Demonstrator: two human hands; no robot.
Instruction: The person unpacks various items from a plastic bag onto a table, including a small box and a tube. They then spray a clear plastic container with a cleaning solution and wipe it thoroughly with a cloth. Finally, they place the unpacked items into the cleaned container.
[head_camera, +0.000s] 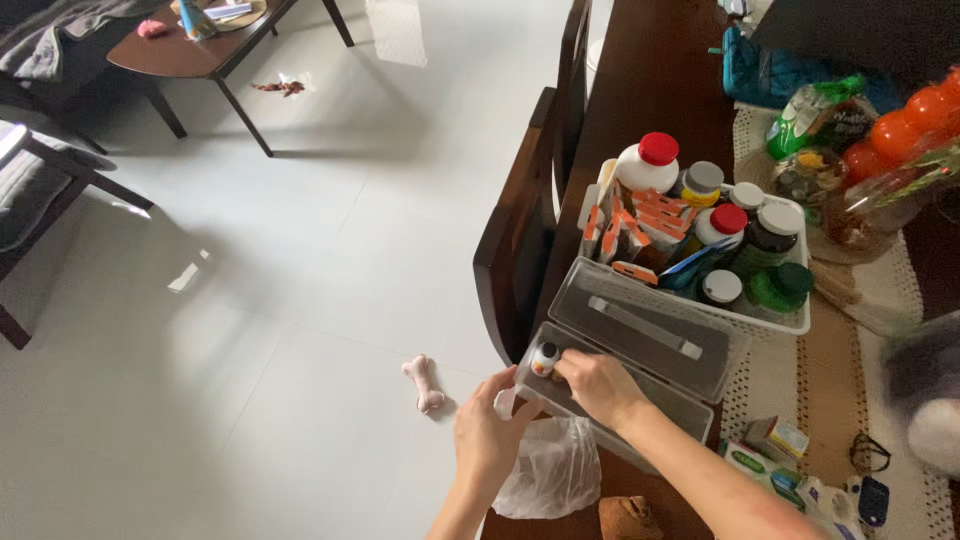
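Bottle (544, 359): small, white, dark cap, orange label, upright just left of right hand (600, 385) fingertips touching it; left hand (487, 432) grasps clear box (640, 395) edge.

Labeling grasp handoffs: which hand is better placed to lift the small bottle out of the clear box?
Right, probably. The right hand is already inside the clear box, fingers beside the small bottle. The left hand is at the box's outer corner, seemingly steadying it.

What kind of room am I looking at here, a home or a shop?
Most likely a home dining and living area. A dark wooden dining table carries a white basket of medicine bottles, a coffee table stands across the tiled floor, and a bone-shaped pet toy lies on the floor.
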